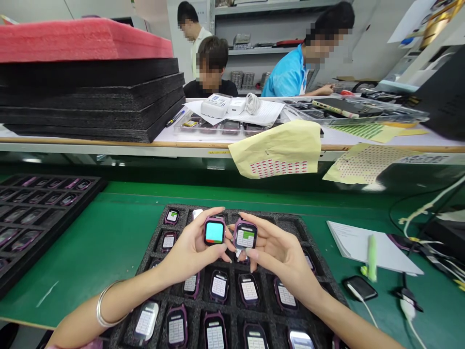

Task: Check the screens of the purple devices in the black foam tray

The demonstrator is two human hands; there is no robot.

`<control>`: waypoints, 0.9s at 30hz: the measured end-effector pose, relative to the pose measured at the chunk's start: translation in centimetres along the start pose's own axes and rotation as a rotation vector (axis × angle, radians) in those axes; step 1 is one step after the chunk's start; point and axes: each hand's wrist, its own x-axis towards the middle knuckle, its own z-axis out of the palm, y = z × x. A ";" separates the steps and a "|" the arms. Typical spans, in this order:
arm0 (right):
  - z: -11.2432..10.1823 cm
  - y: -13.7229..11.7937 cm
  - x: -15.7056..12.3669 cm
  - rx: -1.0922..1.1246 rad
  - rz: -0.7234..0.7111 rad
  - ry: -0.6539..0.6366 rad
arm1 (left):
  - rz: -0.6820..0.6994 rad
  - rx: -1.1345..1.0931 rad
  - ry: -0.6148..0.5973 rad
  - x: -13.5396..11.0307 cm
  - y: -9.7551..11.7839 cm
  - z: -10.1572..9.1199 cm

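My left hand (198, 245) is closed on a purple smartwatch case (214, 231) whose lit screen is cyan with a red and green strip at the bottom. Close beside it, my right hand (279, 247) grips a second purple watch case (245, 235), its screen showing a white grid with a green block. Both are held above a black foam tray (232, 310) with square pockets. Many pockets hold similar watch cases with lit grid screens, such as one watch (219, 286) below my hands. My hands and forearms hide part of the tray.
Another foam tray (54, 223) of watches lies at left. Stacked black and pink foam (90, 92) stands on the shelf, with yellow sticker sheets (279, 150) hanging over its edge. Papers (366, 242), a green pen (372, 257) and cables are at right. Three people sit or stand beyond.
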 end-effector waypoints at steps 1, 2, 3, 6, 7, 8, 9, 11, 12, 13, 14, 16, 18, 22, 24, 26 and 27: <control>0.0 0.0 0.0 0.004 -0.003 0.000 | 0.001 -0.003 -0.005 0.0 0.0 0.0; 0.0 0.0 0.0 0.008 -0.004 0.002 | 0.001 -0.006 -0.008 -0.1 -0.1 0.0; 0.1 0.0 0.0 0.009 -0.003 0.007 | 0.000 -0.008 -0.010 -0.1 -0.1 0.0; 0.0 0.0 0.0 0.004 -0.004 0.016 | -0.013 0.000 -0.011 -0.3 -0.3 -0.1; 0.0 0.0 0.1 -0.001 -0.008 0.010 | -0.016 0.004 -0.010 -0.3 -0.3 -0.1; -0.1 0.1 0.1 -0.008 -0.013 0.002 | -0.018 0.006 -0.011 -0.3 -0.4 -0.1; -0.2 0.1 0.2 -0.019 -0.017 -0.002 | -0.019 0.007 -0.012 -0.3 -0.4 -0.1; -0.4 0.1 0.3 -0.052 -0.022 -0.007 | -0.019 0.005 -0.018 -0.3 -0.5 -0.1; -0.5 0.1 0.4 -0.073 -0.025 -0.005 | -0.019 0.005 -0.023 -0.3 -0.5 0.0; -0.5 0.1 0.4 -0.092 -0.026 -0.005 | -0.020 0.004 -0.032 -0.3 -0.5 0.0; -0.6 0.1 0.3 -0.109 -0.025 -0.007 | -0.019 0.001 -0.046 -0.2 -0.6 0.1; -0.8 0.0 -0.1 -0.142 -0.013 -0.010 | -0.023 0.000 -0.087 -0.2 -0.8 0.3; -1.4 0.0 -0.9 -0.212 0.005 -0.004 | -0.033 0.029 -0.130 -0.1 -1.1 0.6; -5.0 -0.2 -2.3 -0.599 -0.043 0.012 | 0.006 0.286 -0.191 0.5 -2.1 1.0; -7.9 -0.1 -2.7 -0.857 -0.074 0.043 | 0.079 0.469 -0.238 1.3 -2.7 1.2; -11.1 0.1 -2.7 -1.074 -0.081 0.112 | 0.155 0.631 -0.291 2.7 -3.5 1.5; -12.5 0.4 -2.7 -1.126 -0.077 0.147 | 0.190 0.707 -0.311 3.5 -4.0 1.8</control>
